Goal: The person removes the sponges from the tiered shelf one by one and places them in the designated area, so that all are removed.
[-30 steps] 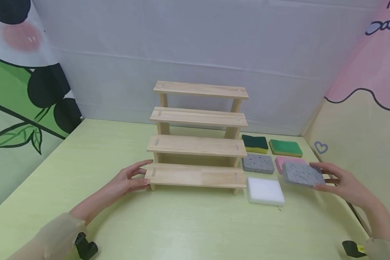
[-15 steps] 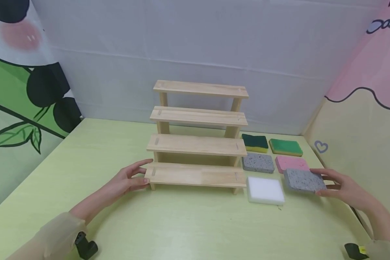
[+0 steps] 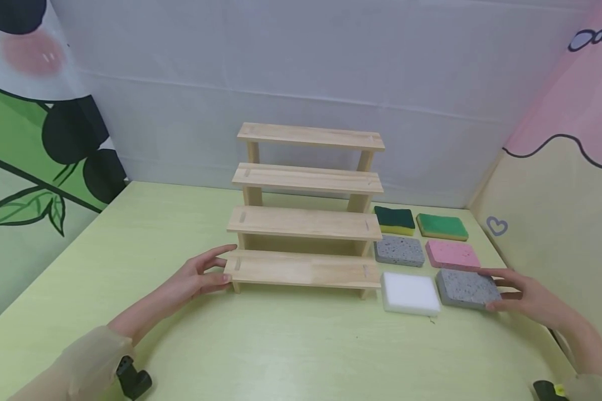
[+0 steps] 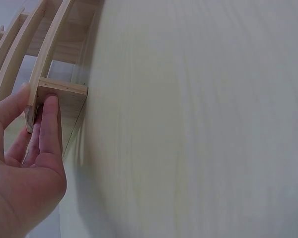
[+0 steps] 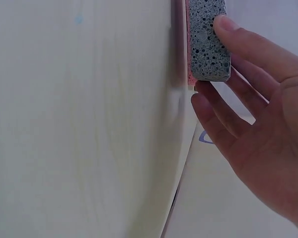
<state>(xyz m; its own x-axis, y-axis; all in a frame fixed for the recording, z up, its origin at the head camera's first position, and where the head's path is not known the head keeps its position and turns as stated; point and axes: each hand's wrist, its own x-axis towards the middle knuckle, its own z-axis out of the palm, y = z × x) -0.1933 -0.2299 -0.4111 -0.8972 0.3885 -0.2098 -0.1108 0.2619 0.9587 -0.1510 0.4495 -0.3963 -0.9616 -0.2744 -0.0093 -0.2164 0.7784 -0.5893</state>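
In the head view my right hand (image 3: 532, 298) grips a grey speckled sponge (image 3: 466, 288) by its right end. In the right wrist view the thumb lies on the near edge of that sponge (image 5: 207, 44), with the fingers beyond it. The sponge is level, very low over the table or on it; I cannot tell which. Far to the left, my left hand (image 3: 193, 280) pinches the left end of the lowest board of a four-tier wooden step shelf (image 3: 301, 270). The left wrist view has its fingertips against the shelf's leg (image 4: 64, 89).
Left of the held sponge lies a white sponge (image 3: 410, 293). Behind are a pink sponge (image 3: 452, 254), another grey sponge (image 3: 399, 250), a dark green-and-yellow sponge (image 3: 394, 220) and a bright green one (image 3: 442, 226). A painted wall (image 3: 557, 223) borders the table's right side.
My right hand has lowered the grey sponge and drawn it toward me, off the pink sponge it partly covered. The left hand and the shelf have stayed put.
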